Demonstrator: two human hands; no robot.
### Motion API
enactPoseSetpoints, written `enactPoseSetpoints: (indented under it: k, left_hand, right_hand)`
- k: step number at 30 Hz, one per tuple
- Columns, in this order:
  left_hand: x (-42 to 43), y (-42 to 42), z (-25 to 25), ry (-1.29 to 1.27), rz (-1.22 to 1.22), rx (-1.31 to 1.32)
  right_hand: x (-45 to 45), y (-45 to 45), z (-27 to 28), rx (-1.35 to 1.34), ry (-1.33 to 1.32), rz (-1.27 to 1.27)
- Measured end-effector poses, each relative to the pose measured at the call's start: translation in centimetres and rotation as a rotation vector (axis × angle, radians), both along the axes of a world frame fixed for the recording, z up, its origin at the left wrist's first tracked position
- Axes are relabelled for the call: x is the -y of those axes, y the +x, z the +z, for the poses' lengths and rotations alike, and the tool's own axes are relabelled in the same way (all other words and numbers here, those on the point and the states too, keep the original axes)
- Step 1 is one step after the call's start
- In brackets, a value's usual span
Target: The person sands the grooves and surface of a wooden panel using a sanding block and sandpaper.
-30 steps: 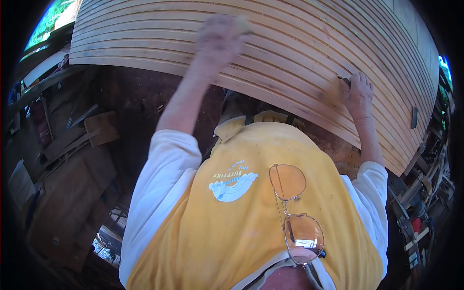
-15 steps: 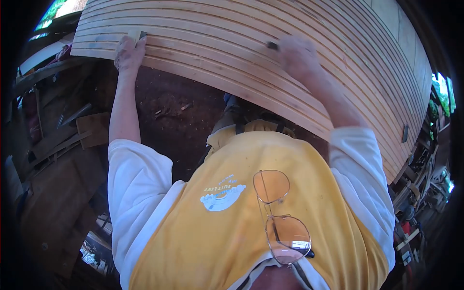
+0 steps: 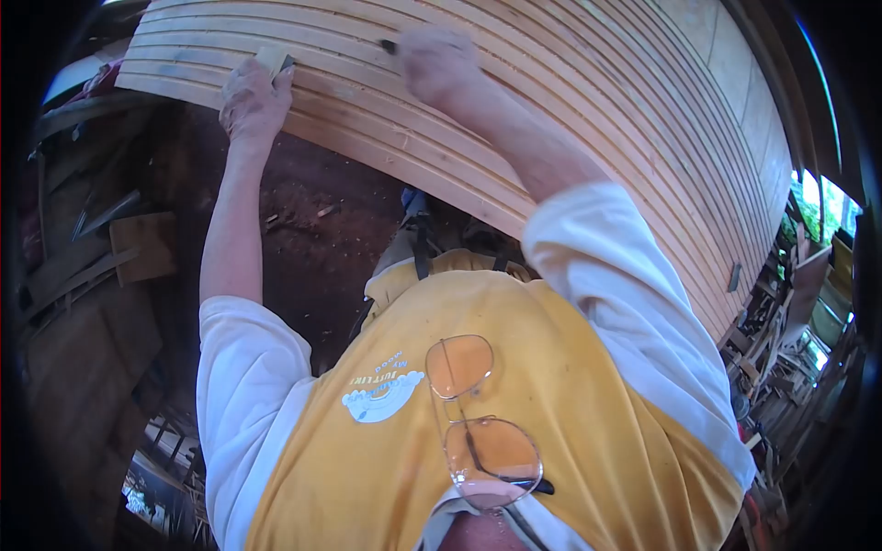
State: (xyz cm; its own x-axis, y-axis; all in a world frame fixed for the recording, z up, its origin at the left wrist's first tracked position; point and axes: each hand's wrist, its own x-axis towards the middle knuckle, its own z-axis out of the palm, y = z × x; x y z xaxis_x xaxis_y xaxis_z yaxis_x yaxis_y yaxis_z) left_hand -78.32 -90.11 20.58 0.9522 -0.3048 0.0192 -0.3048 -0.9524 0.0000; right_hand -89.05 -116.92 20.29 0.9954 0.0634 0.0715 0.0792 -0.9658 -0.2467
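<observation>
A wide wooden panel (image 3: 386,138) with many parallel grooves lies across the top of the view. Near its left end my left hand (image 3: 253,103) is closed around a small pale block (image 3: 270,59); a dark edge shows beside the thumb. My right hand (image 3: 436,62), smeared by motion, is closed over the grooved face. A short dark tip (image 3: 388,46) sticks out from its left side; the rest of that object is hidden by the fingers. The two hands are apart, the right one farther up the panel.
A small dark block (image 3: 734,277) rests near the panel's right edge. Scrap wood (image 3: 781,335) is heaped at the right, and boards (image 3: 142,248) stand at the left. Below the panel is a dark dirt floor (image 3: 317,225) with chips. Tinted glasses (image 3: 491,455) hang from my yellow shirt.
My right hand has swept left along the panel, with the dark-tipped object still in it, and is now closer to my left hand. The left hand keeps its hold on the pale block.
</observation>
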Motion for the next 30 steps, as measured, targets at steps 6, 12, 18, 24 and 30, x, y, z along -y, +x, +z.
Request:
enactPoseSetpoints:
  k: [6, 12, 18, 24, 30]
  left_hand:
    - [-0.1, 0.1, -1.0, 0.003, 0.023, 0.055]
    - [0.5, -0.2, -0.7, 0.005, 0.023, 0.046]
    - [-0.5, 0.2, -1.0, -0.040, -0.038, 0.076]
    - [0.4, -0.3, -0.8, -0.005, 0.014, 0.106]
    - [0.1, -0.1, -1.2, -0.019, -0.022, 0.113]
  right_hand:
    - [9.2, -17.5, 1.1, 0.053, -0.188, -0.213]
    - [2.3, -4.9, -1.5, 0.198, 0.028, -0.108]
    - [4.3, -7.2, -1.3, 0.071, 0.002, -0.088]
    - [5.5, -11.2, -0.5, 0.148, -0.078, -0.173]
    - [-6.5, 9.2, -2.8, 0.150, 0.071, -0.156]
